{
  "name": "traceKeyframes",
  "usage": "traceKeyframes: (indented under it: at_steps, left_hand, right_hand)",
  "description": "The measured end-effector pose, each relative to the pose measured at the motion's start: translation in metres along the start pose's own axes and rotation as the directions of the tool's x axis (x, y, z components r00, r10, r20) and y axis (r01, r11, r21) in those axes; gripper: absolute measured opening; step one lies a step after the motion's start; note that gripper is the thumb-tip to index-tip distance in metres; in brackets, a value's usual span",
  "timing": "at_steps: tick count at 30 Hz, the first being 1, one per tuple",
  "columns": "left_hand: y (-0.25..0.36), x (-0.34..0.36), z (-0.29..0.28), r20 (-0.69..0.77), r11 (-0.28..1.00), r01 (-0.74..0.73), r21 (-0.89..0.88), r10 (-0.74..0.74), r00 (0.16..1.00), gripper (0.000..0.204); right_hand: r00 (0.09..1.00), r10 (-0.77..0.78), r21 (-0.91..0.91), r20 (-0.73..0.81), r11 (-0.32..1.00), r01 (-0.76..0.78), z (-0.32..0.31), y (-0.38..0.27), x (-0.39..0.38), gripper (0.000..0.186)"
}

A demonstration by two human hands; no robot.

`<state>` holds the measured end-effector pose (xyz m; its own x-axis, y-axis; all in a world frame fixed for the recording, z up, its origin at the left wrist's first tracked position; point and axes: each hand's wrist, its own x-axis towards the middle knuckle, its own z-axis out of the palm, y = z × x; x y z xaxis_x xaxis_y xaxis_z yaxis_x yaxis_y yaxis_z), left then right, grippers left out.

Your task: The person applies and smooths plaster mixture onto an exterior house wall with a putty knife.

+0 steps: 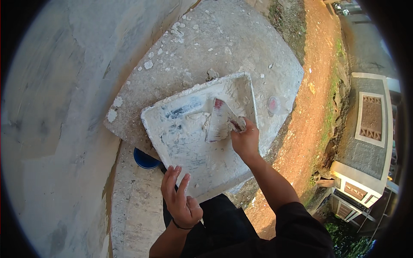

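A shallow rectangular tray (200, 88), its rim and inside coated with pale wet plaster, lies slantwise in front of me. My right hand (246, 139) grips the handle of a wide putty knife (219, 122) over the right half of the tray. White plaster smears the broad blade, which has a reddish patch at its far corner. A lump of plaster lies in the tray just left of the blade. Near the tray's closest left corner is my left hand (181, 200), holding nothing, with its fingers apart and white residue on their tips.
The tray rests on a rough concrete ledge (206, 38) spotted with dried plaster. A plastered wall (51, 94) runs along the left. Part of a blue container (145, 160) shows below the tray's left side. A round clear-and-pink item (273, 105) sits right of the tray. Farther right is a dirt path (320, 86).
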<state>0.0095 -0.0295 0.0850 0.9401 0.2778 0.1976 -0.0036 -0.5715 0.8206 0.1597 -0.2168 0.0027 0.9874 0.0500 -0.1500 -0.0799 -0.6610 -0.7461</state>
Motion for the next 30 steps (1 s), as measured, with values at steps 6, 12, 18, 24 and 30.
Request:
traceKeyframes:
  at_steps: [6, 12, 18, 24, 30]
  left_hand:
    - [0.003, 0.002, -0.001, -0.007, 1.000, -0.009, -0.009, 0.009, 1.000, 0.050]
    - [0.007, 0.001, -0.004, -0.006, 1.000, -0.001, -0.017, 0.001, 1.000, 0.052]
    - [0.008, -0.002, -0.004, -0.023, 0.997, 0.023, -0.067, -0.025, 0.999, 0.057]
    - [0.002, -0.002, -0.008, 0.049, 1.000, 0.001, -0.004, 0.000, 0.999, 0.051]
    - [-0.005, -0.001, -0.017, 0.101, 1.000, -0.003, 0.013, 0.002, 0.995, 0.048]
  right_hand:
    - [0.999, 0.037, -0.142, 0.006, 0.989, -0.036, 0.000, -0.025, -0.009, 0.033]
    - [0.992, 0.122, -0.232, 0.038, 0.966, -0.110, -0.002, -0.031, -0.024, 0.030]
    - [0.964, 0.240, -0.175, 0.113, 0.960, -0.219, -0.016, -0.032, -0.044, 0.025]
    - [0.937, 0.326, -0.221, 0.128, 0.930, -0.294, -0.043, -0.049, -0.053, 0.024]
    - [0.880, -0.213, -0.231, 0.424, 0.914, 0.332, -0.070, -0.047, -0.061, 0.018]
